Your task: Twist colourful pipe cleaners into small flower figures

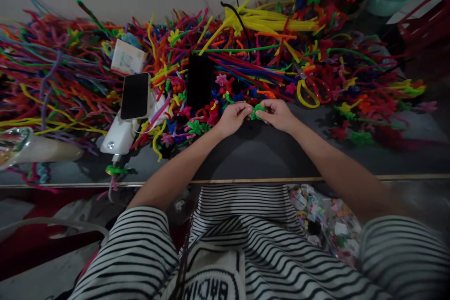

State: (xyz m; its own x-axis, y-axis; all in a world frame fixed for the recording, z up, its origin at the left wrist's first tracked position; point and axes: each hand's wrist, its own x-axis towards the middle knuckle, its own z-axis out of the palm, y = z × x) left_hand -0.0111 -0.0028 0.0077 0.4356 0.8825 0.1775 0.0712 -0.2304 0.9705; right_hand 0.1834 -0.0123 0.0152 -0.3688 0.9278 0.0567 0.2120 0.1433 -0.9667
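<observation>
A small green pipe-cleaner flower (258, 111) is pinched between my two hands above the dark table. My left hand (235, 118) grips its left side with thumb and forefinger. On the other side, my right hand (276, 115) holds it with closed fingertips, which cover part of the petals. Just right of my right hand lie scissors (308, 94) with one yellow and one red handle loop. Behind my hands are a pink pipe-cleaner flower (221, 79) and many loose coloured stems. Another green flower (196, 127) rests left of my left hand.
A dark phone (199, 82) and a second phone (135, 96) on a white power bank (118, 136) lie to the left. A small white box (128, 57) sits among the stems. Yellow pipe cleaners (270, 19) are heaped behind. The table edge (260, 180) runs before my body.
</observation>
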